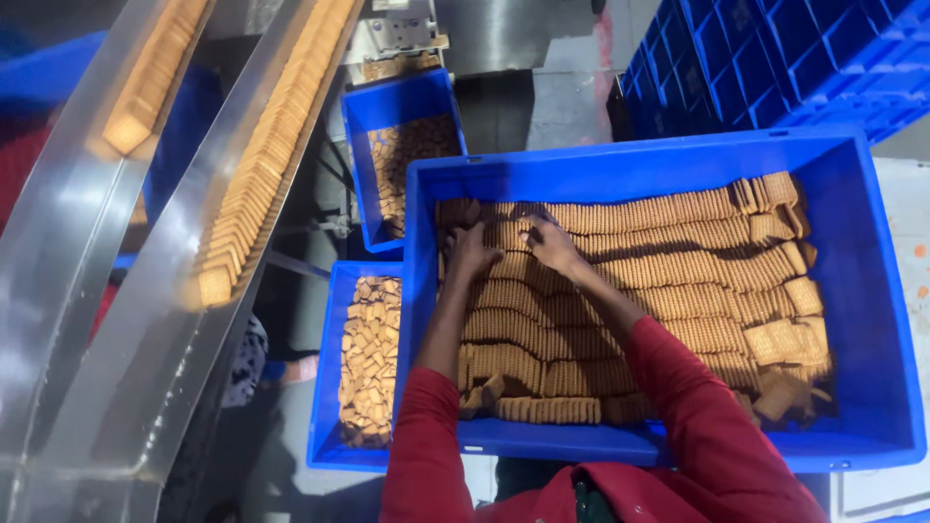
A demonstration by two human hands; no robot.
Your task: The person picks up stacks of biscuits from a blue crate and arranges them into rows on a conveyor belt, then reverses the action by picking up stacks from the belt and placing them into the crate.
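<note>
Both hands, left hand (472, 249) and right hand (553, 243), press close together on stacked biscuit rows (668, 261) at the far-left corner of the large blue crate (872, 320). They seem mid-gathering; lifting a row next would need firm end pressure.

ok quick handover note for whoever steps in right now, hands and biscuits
Left hand: flat on the biscuit rows at the far left of the big blue crate; grip cannot be told.
Right hand: beside it on the same rows, fingers spread.
Done: crate mostly filled with rows on edge.
Left: loose biscuits at the right end and near edge unaligned.
Nearby: two smaller blue crates of loose biscuits, two metal chutes carrying biscuit lines.
</note>
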